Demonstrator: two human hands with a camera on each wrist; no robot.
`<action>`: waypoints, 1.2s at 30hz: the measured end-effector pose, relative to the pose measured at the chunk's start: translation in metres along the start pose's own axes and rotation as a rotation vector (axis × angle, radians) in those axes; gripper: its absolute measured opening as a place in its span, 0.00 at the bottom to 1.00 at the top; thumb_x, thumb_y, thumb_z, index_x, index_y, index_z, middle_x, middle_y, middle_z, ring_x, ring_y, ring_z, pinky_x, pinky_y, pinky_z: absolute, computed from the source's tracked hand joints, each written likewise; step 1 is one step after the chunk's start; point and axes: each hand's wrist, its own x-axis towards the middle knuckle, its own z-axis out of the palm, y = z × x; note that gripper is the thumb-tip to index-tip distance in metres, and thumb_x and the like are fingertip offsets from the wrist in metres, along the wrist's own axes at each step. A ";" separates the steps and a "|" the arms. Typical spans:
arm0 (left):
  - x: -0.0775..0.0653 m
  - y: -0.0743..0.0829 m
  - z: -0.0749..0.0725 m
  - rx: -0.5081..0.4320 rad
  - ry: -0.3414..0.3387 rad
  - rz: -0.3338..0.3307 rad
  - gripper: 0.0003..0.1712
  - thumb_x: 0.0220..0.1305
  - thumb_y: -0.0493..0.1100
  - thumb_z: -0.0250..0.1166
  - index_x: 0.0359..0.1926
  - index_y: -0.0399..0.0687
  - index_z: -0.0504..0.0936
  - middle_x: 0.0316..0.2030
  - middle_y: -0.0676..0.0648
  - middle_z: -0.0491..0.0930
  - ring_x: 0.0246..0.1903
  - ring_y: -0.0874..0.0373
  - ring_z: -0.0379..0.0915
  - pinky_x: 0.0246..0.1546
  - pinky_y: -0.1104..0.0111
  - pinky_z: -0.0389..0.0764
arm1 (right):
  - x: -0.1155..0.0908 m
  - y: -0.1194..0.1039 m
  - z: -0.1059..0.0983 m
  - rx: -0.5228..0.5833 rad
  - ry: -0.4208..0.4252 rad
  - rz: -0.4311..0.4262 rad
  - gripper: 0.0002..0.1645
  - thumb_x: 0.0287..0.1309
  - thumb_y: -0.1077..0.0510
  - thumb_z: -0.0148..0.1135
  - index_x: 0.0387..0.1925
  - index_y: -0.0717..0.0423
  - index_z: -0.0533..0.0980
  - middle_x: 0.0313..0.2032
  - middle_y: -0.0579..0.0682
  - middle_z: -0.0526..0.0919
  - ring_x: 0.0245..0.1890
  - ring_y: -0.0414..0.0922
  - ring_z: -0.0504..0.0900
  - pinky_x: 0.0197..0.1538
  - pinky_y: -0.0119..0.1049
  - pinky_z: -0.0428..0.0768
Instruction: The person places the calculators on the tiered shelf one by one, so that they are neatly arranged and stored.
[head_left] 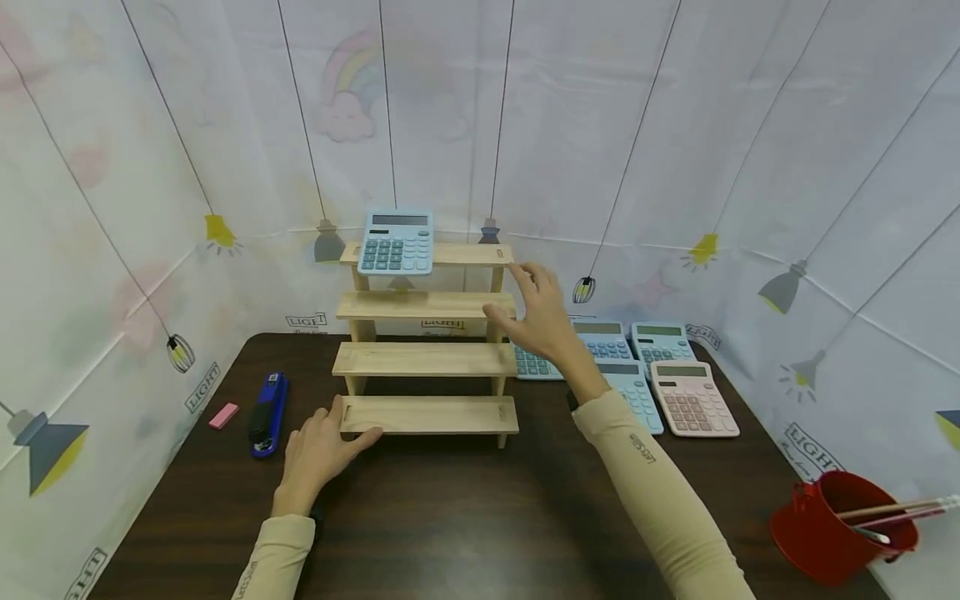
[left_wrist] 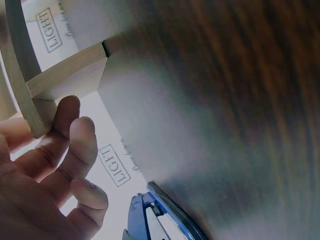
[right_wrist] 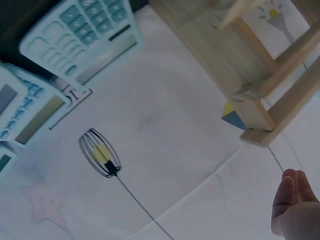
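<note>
A wooden four-step display rack (head_left: 427, 359) stands on the dark table, one light blue calculator (head_left: 397, 242) propped upright on the left of its top step. My left hand (head_left: 318, 454) holds the left end of the lowest step, thumb along the front and bent fingers around the end. In the left wrist view, those fingers (left_wrist: 75, 135) touch the plank's end; the thumb is hidden. My right hand (head_left: 536, 312) is beside the upper right of the rack, thumb and fingers spread with nothing between them. The right wrist view shows its fingertips (right_wrist: 295, 187) apart from the rack.
Several light blue calculators (head_left: 630, 392) and a pink calculator (head_left: 693, 398) lie at the right rear. A blue stapler (head_left: 267, 414) and a pink eraser (head_left: 223, 416) sit left of the rack. At the right front edge is a red bucket (head_left: 817, 529) with pencils.
</note>
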 end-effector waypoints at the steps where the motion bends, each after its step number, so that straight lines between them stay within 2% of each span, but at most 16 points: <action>1: 0.000 0.000 0.000 0.000 -0.003 0.000 0.68 0.54 0.85 0.54 0.77 0.37 0.57 0.60 0.28 0.74 0.55 0.33 0.74 0.48 0.43 0.73 | -0.008 0.005 0.001 -0.003 0.009 0.000 0.48 0.64 0.38 0.61 0.77 0.54 0.58 0.70 0.61 0.61 0.71 0.61 0.59 0.69 0.64 0.61; 7: -0.001 0.002 -0.001 -0.006 -0.022 -0.004 0.67 0.55 0.84 0.54 0.78 0.37 0.55 0.62 0.27 0.73 0.57 0.32 0.74 0.50 0.41 0.73 | -0.052 0.031 0.003 -0.047 0.006 0.078 0.49 0.62 0.38 0.63 0.76 0.54 0.59 0.70 0.61 0.61 0.69 0.63 0.61 0.67 0.68 0.59; 15: -0.003 0.002 -0.002 -0.012 -0.043 -0.010 0.68 0.55 0.84 0.53 0.78 0.37 0.54 0.63 0.26 0.71 0.58 0.31 0.73 0.51 0.40 0.72 | -0.105 0.078 -0.004 -0.162 -0.129 0.318 0.56 0.59 0.28 0.60 0.78 0.53 0.54 0.73 0.68 0.55 0.70 0.71 0.58 0.67 0.72 0.57; 21: -0.003 0.003 -0.002 -0.025 -0.045 -0.006 0.67 0.56 0.84 0.53 0.78 0.37 0.52 0.63 0.26 0.70 0.59 0.30 0.72 0.52 0.40 0.71 | -0.137 0.113 -0.010 -0.235 -0.138 0.415 0.58 0.59 0.28 0.59 0.77 0.59 0.55 0.70 0.72 0.57 0.68 0.72 0.59 0.65 0.73 0.60; 26: -0.003 0.004 -0.003 -0.033 -0.038 -0.005 0.67 0.57 0.83 0.54 0.78 0.37 0.52 0.64 0.26 0.71 0.59 0.31 0.72 0.52 0.40 0.72 | -0.154 0.134 -0.010 -0.280 -0.172 0.510 0.59 0.58 0.25 0.57 0.76 0.60 0.54 0.70 0.75 0.57 0.67 0.74 0.58 0.63 0.73 0.60; 31: -0.003 0.004 -0.003 -0.033 -0.035 0.003 0.66 0.57 0.82 0.55 0.78 0.37 0.52 0.63 0.26 0.71 0.58 0.30 0.72 0.52 0.39 0.72 | -0.162 0.149 -0.009 -0.330 -0.245 0.580 0.62 0.58 0.22 0.54 0.77 0.60 0.52 0.68 0.80 0.56 0.64 0.78 0.59 0.60 0.73 0.63; 36: -0.003 0.003 -0.004 -0.028 -0.027 0.012 0.67 0.57 0.82 0.55 0.78 0.36 0.53 0.62 0.26 0.72 0.58 0.30 0.73 0.51 0.39 0.72 | -0.165 0.155 -0.008 -0.339 -0.294 0.643 0.69 0.56 0.20 0.53 0.75 0.72 0.51 0.64 0.83 0.58 0.62 0.79 0.61 0.61 0.71 0.65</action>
